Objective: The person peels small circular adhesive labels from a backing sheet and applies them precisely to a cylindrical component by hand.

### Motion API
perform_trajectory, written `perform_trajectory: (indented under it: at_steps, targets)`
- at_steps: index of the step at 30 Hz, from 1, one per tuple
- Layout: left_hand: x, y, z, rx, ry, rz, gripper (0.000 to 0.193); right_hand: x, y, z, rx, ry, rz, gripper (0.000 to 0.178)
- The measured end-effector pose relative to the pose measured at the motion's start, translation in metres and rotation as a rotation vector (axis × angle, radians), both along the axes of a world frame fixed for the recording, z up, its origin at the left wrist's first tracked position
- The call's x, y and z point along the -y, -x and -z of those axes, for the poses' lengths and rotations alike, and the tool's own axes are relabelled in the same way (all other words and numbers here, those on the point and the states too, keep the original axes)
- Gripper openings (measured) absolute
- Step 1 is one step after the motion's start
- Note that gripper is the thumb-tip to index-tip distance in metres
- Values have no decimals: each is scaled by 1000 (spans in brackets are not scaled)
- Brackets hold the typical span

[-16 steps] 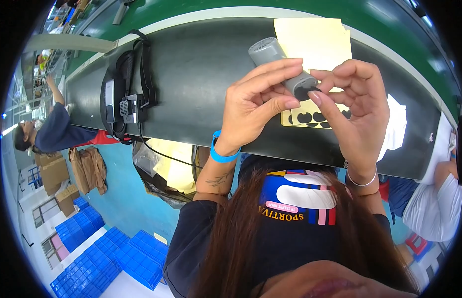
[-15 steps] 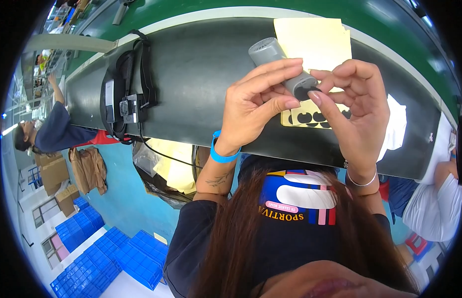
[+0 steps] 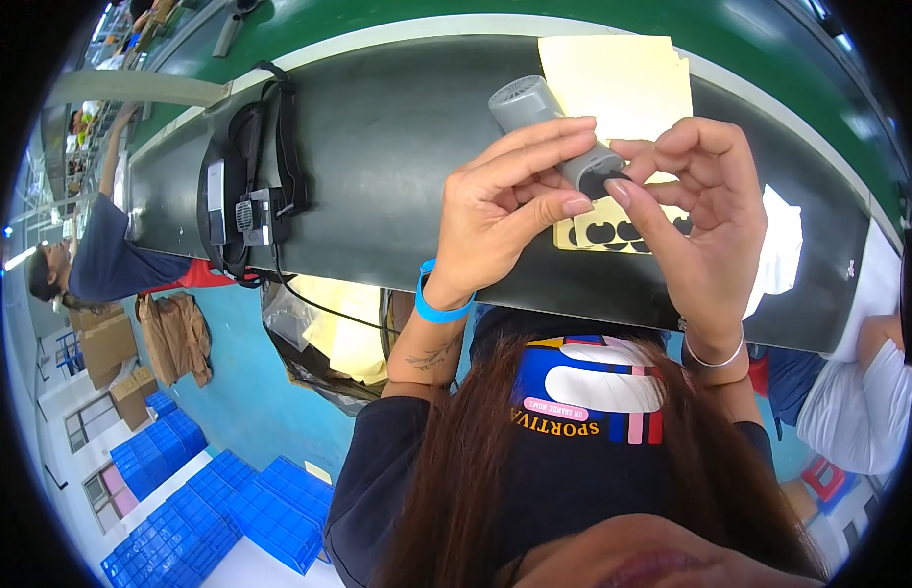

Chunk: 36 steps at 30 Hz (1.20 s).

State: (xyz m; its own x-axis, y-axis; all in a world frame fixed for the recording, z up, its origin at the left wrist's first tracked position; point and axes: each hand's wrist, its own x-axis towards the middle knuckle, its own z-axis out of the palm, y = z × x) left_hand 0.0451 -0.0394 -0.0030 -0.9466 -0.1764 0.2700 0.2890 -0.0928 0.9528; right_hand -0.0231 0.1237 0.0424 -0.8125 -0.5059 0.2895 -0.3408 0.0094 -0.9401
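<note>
My left hand [image 3: 500, 201] is closed around a grey cylindrical device [image 3: 532, 103], tilted with its slotted round end away from me. Its near end faces my right hand [image 3: 706, 206]. Between that hand's thumb and forefinger is the edge of a thin black adhesive pad [image 3: 614, 178], set against the near end of the device. How much of the pad touches it is hidden by the fingertips. Below the hands, on the bench, lies a yellow backing sheet [image 3: 621, 214] bearing several black rounded pads. A larger plain yellow sheet [image 3: 623, 78] lies behind the device.
The dark bench [image 3: 378, 147] runs across the view. On its left lies a black strap harness [image 3: 248, 181] with a cable. White crumpled paper [image 3: 777, 245] is at the right. Beneath stands a lined bin [image 3: 343, 328] with yellow sheets. A co-worker [image 3: 123, 245] reaches across at far left.
The black pad's free edge has come down closer to the device's end under my right fingertips. My hands have barely shifted. The co-worker's arm at far left has stretched farther out.
</note>
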Motion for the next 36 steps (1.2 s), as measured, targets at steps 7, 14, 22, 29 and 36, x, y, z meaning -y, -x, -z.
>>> perform_trajectory:
  at_steps: [7, 14, 22, 29, 36]
  targets:
    - [0, 0, 1, -5, -8, 4, 39, 1, -1, -1, -11, -16, 11, 36]
    - [-2, 1, 3, -11, -41, -3, 38, 2, -2, -2, -36, -44, 25, 35]
    - [-7, 1, 1, -9, -17, -43, 39, -5, -5, -2, -168, -149, 49, 44]
    - [-12, 1, 0, -5, 12, -54, 40, -7, -6, -4, -364, -235, 117, 45]
    - [-14, 1, 3, -11, 28, -56, 40, -7, -7, -7, -426, -349, 162, 44]
